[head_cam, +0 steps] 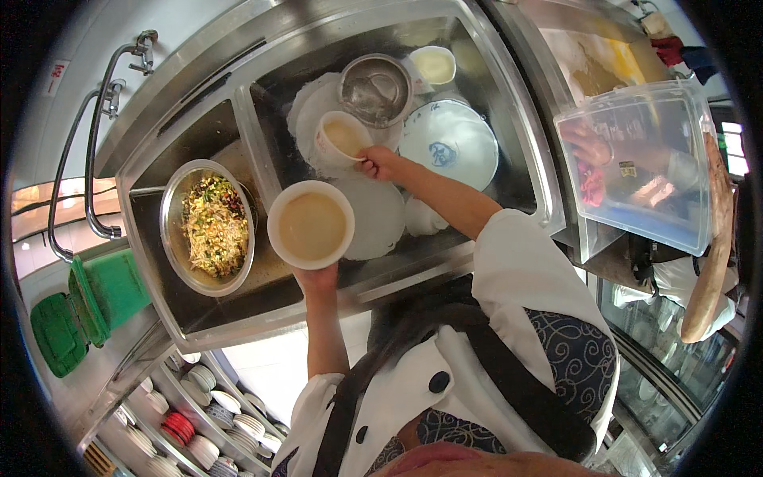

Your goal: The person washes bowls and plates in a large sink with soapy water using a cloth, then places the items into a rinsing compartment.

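Observation:
In my left hand (317,280) is a white bowl (312,225), beige inside, held from below above the sink's divider side. Whether that beige is liquid or the bowl's surface I cannot tell. My right hand (380,164) grips a white cup (341,138) by its handle, with something pale yellowish in it. Under the cup, in the larger basin (280,101), sit a round metal bowl (377,89), a large white dish with a blue design (448,143), and a small white bowl (433,64). White plates (371,220) lie below my hands.
In the smaller basin stands a metal colander or bowl (207,286) of food scraps. Two taps (101,220) reach in from the left, near a green bin (113,292). Shelves of stacked dishes (202,450) stand lower left. A transparent plastic box (644,173) is at right.

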Demonstrator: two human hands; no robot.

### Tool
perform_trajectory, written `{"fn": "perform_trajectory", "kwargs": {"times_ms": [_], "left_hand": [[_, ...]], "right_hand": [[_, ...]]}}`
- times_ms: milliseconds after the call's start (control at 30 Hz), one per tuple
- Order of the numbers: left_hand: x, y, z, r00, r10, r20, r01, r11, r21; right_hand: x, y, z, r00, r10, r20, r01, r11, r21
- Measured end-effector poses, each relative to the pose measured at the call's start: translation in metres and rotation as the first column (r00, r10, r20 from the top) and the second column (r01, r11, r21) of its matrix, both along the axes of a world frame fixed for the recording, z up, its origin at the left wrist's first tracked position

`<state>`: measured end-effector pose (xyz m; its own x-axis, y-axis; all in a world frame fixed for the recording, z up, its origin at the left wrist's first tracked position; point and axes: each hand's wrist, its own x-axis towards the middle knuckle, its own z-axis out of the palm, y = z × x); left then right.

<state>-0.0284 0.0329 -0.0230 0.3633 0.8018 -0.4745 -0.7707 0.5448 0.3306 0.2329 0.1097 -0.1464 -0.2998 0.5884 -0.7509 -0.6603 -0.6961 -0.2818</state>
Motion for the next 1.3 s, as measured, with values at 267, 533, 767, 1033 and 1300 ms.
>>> {"fn": "perform_trajectory", "kwargs": {"times_ms": [267, 533, 767, 1033, 1300], "left_hand": [[0.025, 0.002, 0.013, 0.999, -0.022, -0.031, 0.021, 0.999, -0.029], [0.069, 0.003, 0.002, 0.99, -0.073, 0.122, 0.075, 0.997, -0.012], [0.055, -0.015, -0.038, 0.972, -0.11, 0.207, 0.089, 0.99, 0.108], [0.025, -0.017, -0.046, 0.982, -0.073, 0.172, 0.057, 0.994, 0.093], [0.036, -0.004, -0.037, 0.974, -0.086, 0.211, 0.065, 0.992, 0.105]], "right_hand": [[0.008, -0.026, 0.098, 0.632, 0.236, -0.739, 0.085, 0.926, 0.368], [0.028, -0.034, 0.187, 0.743, 0.327, 0.583, -0.66, 0.504, 0.558], [0.152, 0.032, 0.076, -0.259, -0.211, 0.942, -0.361, 0.926, 0.108], [0.174, 0.066, -0.046, -0.311, -0.006, 0.95, -0.285, 0.955, -0.087], [0.225, 0.047, -0.016, 0.545, -0.806, 0.233, 0.776, 0.59, 0.226]]}}
